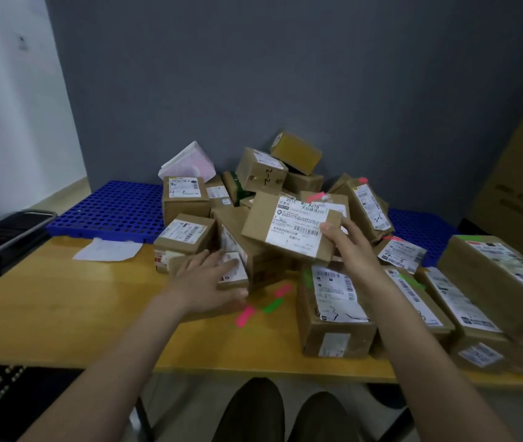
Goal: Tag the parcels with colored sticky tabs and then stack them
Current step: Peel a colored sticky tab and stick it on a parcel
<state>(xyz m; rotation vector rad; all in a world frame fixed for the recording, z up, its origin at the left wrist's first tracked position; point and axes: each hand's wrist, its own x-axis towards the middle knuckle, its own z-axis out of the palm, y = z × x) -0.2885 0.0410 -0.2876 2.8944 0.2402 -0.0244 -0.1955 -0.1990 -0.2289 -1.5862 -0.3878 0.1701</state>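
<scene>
From the head camera, your right hand (354,250) pinches the near right corner of a tilted cardboard parcel (289,226), thumb on its white label, above the heap. Your left hand (204,279) lies flat, fingers straight, on a small box (233,275) on the wooden table (62,298). Pink and green sticky tabs (261,306) lie loose nearby. Tagged parcels (464,298) sit in a row at right.

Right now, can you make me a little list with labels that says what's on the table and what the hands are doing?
Surface: yellow wooden table
Main pile: brown cardboard parcels heaped against the grey wall
Right hand: grips a flat parcel with a big white label, lifted off the table
Left hand: rests on a small parcel
Loose sticky tabs: pink and green, lying on the table
Right side: row of parcels, some with green tabs
</scene>
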